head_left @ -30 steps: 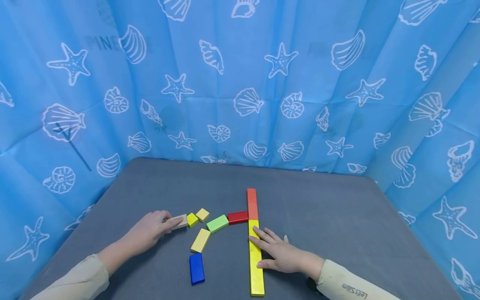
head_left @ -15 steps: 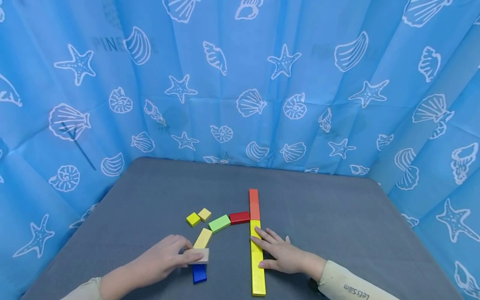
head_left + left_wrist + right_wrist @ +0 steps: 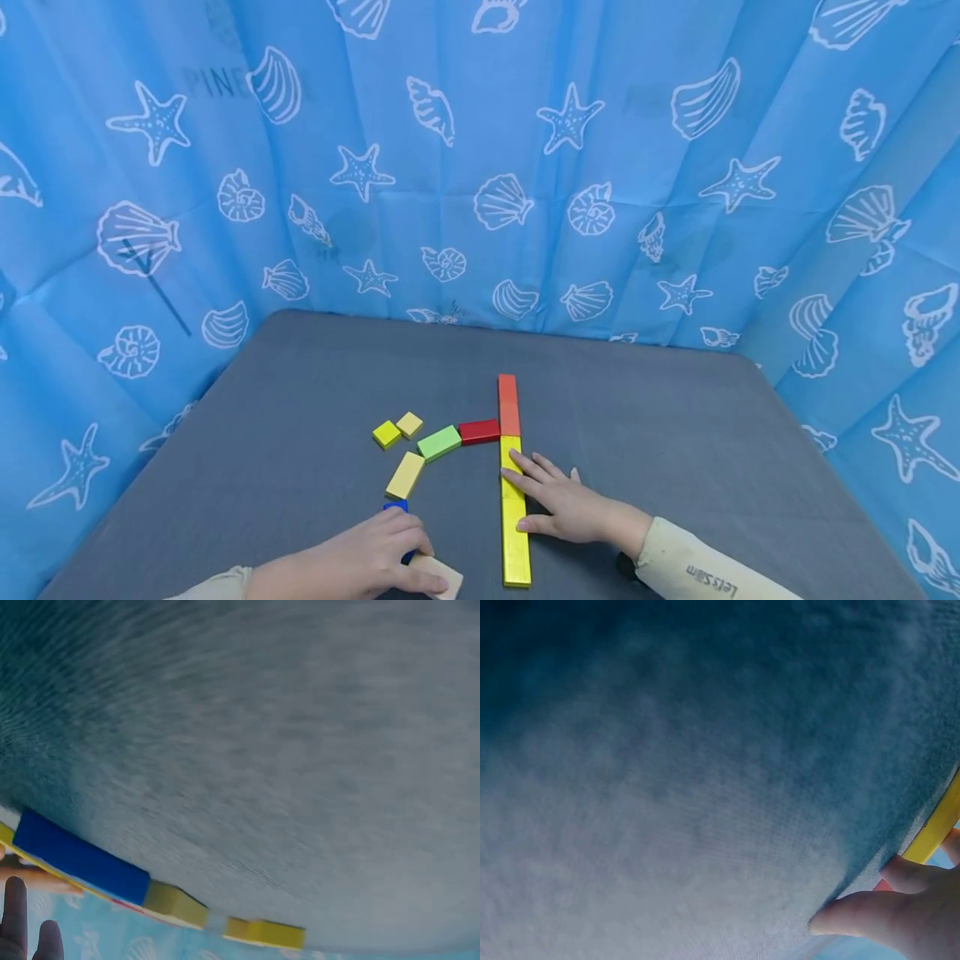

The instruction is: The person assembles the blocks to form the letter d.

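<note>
In the head view my left hand pinches a pale wooden block near the front of the table, just right of the blue block, which the hand mostly covers. My right hand lies with straight fingers on the yellow blocks of a straight upright row. Coral-red blocks top that row. From it a dark red block, a green block and a cream block curve down toward the blue one. In the left wrist view the blue block shows whole, beyond two fingertips.
A small yellow block and a small cream block lie together left of the green one. The grey cloth-covered table ends at a blue curtain with white shell prints.
My left hand has picked up the pale wooden block from beside the small yellow block and carried it toward me and right, past the blue block. The right hand has stayed on the yellow blocks.
</note>
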Motion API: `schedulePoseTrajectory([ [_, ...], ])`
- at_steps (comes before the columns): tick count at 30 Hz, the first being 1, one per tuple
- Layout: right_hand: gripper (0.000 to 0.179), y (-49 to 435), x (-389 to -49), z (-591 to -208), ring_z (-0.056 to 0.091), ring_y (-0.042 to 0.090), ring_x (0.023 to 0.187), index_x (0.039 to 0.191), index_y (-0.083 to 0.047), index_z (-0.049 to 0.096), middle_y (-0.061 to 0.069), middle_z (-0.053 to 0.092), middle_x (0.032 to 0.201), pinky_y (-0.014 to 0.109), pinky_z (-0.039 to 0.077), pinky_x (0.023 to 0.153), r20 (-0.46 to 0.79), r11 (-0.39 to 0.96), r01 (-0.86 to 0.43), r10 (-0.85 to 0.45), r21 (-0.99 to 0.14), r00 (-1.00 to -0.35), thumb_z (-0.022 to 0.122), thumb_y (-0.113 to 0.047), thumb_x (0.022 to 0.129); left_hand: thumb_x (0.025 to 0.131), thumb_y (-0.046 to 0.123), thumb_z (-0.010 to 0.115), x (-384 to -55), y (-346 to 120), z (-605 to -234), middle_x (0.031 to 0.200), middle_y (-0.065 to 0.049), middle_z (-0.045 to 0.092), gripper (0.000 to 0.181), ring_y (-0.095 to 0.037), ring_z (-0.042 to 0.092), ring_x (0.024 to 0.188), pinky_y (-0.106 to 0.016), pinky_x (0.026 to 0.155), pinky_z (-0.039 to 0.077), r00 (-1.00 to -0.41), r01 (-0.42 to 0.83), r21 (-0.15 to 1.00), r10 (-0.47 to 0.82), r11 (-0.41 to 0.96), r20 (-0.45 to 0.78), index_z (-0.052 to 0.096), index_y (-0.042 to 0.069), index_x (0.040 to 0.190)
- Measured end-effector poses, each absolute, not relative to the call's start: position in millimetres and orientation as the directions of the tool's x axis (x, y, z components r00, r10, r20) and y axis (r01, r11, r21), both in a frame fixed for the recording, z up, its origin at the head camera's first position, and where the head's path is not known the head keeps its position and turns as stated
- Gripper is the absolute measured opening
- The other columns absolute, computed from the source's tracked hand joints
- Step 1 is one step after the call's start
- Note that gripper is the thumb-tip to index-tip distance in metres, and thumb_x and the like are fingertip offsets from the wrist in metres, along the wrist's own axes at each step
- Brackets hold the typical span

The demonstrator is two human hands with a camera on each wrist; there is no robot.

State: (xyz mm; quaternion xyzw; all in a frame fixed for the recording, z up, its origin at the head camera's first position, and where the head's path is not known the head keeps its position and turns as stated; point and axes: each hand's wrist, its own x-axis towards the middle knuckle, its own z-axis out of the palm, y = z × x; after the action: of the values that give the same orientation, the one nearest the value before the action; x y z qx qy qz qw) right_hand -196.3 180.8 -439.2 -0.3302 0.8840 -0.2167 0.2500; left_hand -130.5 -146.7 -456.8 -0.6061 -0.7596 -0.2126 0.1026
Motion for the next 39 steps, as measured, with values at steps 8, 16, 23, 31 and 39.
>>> schedulePoseTrajectory([
  [8,0.07,178.0,-194.6,-436.7,0.015,0.042,0.144,0.153,-0.015,0.033,0.008,0.017,0.161,0.082,0.015,0.092,-0.307,0.703,-0.473,-0.68,-0.531,-0.666,0.057,-0.047,0.095,0.1,0.025,0.055,-135.5,-141.8,-459.7,0.101,0.008,0.055,0.038,-0.003,0.049,0.096,-0.012,0.088,0.03,-0.184,0.982,0.103,0.917,0.157,0.355,0.054,0.03,0.138],
  [16,0.071,177.0,-194.1,-439.4,0.016,0.042,0.144,0.152,-0.015,0.034,0.008,0.018,0.161,0.082,0.016,0.092,-0.307,0.708,-0.48,-0.678,-0.518,-0.668,0.057,-0.048,0.094,0.098,0.027,0.06,-137.5,-145.0,-460.7,0.1,0.009,0.057,0.035,-0.004,0.05,0.098,-0.015,0.089,0.033,-0.213,0.971,0.177,0.924,0.163,0.317,0.059,0.029,0.133],
  [23,0.071,177.2,-193.4,-439.1,0.016,0.041,0.144,0.153,-0.016,0.033,0.008,0.018,0.161,0.082,0.016,0.092,-0.309,0.712,-0.475,-0.672,-0.517,-0.673,0.057,-0.049,0.094,0.098,0.033,0.058,-142.2,-148.6,-461.3,0.113,0.008,0.062,0.036,-0.012,0.051,0.115,-0.028,0.094,0.042,-0.259,0.946,0.261,0.931,0.191,0.258,0.062,0.018,0.131],
  [31,0.073,179.9,-195.1,-439.2,0.016,0.045,0.142,0.153,-0.017,0.032,0.009,0.018,0.161,0.084,0.014,0.089,-0.293,0.688,-0.479,-0.692,-0.546,-0.66,0.055,-0.053,0.094,0.095,0.039,0.058,-145.5,-149.6,-461.5,0.111,0.011,0.063,0.033,-0.011,0.053,0.115,-0.033,0.093,0.044,-0.267,0.948,0.241,0.929,0.206,0.258,0.068,0.021,0.121],
  [39,0.072,178.9,-196.7,-439.9,0.016,0.043,0.143,0.153,-0.016,0.032,0.009,0.017,0.161,0.083,0.015,0.091,-0.304,0.704,-0.474,-0.679,-0.53,-0.668,0.056,-0.05,0.094,0.094,0.039,0.059,-151.4,-149.4,-461.8,0.107,0.012,0.062,0.03,-0.007,0.053,0.111,-0.029,0.09,0.045,-0.286,0.942,0.25,0.925,0.224,0.252,0.069,0.021,0.117],
])
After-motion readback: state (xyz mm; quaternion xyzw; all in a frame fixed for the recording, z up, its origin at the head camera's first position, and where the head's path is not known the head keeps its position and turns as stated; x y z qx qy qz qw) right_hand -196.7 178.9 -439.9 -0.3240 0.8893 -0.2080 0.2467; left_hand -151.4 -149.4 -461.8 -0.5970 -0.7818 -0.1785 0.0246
